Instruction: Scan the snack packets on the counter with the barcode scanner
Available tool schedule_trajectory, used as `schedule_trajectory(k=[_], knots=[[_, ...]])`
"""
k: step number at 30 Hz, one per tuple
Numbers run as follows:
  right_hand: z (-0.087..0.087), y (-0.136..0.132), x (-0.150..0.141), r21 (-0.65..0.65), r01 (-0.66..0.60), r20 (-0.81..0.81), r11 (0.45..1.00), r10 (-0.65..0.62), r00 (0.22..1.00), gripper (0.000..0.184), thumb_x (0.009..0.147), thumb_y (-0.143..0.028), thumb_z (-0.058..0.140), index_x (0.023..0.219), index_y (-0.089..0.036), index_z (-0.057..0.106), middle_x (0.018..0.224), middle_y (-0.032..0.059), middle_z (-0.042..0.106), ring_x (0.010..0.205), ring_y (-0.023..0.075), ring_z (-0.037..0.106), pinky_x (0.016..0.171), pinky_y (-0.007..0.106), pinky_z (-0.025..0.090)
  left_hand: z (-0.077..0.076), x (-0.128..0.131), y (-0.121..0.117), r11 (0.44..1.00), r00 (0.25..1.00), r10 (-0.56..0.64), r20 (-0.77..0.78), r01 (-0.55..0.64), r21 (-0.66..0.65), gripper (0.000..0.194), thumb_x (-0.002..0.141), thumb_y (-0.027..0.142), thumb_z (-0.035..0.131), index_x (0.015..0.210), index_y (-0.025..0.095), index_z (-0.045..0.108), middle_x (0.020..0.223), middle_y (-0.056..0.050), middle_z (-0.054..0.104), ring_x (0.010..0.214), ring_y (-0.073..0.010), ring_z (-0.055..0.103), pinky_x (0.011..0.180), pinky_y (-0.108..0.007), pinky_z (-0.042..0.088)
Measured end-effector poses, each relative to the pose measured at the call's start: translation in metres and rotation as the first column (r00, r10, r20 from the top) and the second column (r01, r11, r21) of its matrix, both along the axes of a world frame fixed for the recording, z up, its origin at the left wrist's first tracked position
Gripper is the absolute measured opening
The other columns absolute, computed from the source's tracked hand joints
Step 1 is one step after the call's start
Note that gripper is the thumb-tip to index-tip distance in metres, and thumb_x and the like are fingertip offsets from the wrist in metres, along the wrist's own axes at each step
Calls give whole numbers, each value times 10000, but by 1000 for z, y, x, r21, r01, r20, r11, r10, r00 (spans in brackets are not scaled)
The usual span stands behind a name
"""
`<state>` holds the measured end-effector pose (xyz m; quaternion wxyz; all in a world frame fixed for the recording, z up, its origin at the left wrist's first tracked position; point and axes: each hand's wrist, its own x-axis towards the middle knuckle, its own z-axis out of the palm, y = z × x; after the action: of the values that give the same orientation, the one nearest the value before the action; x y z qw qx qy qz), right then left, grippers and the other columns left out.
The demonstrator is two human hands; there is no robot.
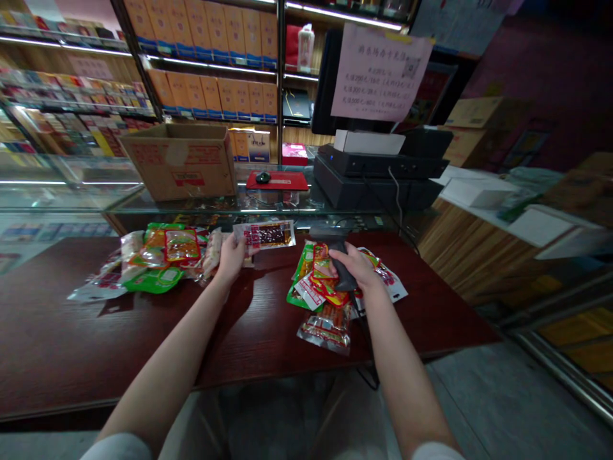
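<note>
My left hand (232, 257) is closed on the left end of a clear snack packet (271, 235) with dark brown food and red print, held just above the table. In my right hand (358, 264) is a dark handheld barcode scanner (342, 265), gripped by its handle with the head pointing away from me. Its cable hangs down over the table's front edge. Under and around the scanner lies a pile of snack packets (311, 291) in green, red and silver. A second heap of packaged snacks (160, 252) sits to the left of my left hand.
Behind the dark red table (258, 332), a glass counter carries an open cardboard box (184, 163), a mouse (262, 177) on a red mat, and a black till (373, 185) below a monitor with a paper sign (378, 76). Shelves of boxed goods stand behind.
</note>
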<state>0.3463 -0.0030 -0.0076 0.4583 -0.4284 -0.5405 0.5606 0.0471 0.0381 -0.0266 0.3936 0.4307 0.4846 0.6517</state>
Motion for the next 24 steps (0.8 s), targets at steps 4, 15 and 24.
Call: schedule_trajectory(k=[4, 15, 24], knots=[[3, -2, -3, -6, -27, -9, 1000, 26, 1000, 374, 705, -462, 738, 867, -227, 498, 498, -51, 566, 428, 128, 505, 460, 261, 390, -8, 1, -5, 1000, 1000, -19, -2, 19, -1, 99, 816, 209, 544, 905, 171, 564, 856, -26, 652, 699, -144, 664, 585, -281, 599], [1, -4, 2, 20, 32, -93, 999, -30, 995, 347, 716, -447, 702, 854, -219, 481, 457, -71, 534, 387, 107, 473, 421, 229, 373, -3, -23, -9, 916, 685, 400, -608, -286, 281, 265, 850, 168, 429, 968, 186, 667, 969, -98, 652, 1033, -251, 620, 979, -415, 485], [7, -4, 28, 51, 135, -169, 990, -125, 978, 289, 739, -429, 682, 858, -186, 579, 473, -39, 531, 407, 104, 471, 407, 230, 364, -7, -46, -18, 951, 171, 188, -967, -276, 136, 394, 816, 389, 555, 1062, 112, 689, 1247, -261, 577, 1242, -444, 469, 1064, -667, 263]])
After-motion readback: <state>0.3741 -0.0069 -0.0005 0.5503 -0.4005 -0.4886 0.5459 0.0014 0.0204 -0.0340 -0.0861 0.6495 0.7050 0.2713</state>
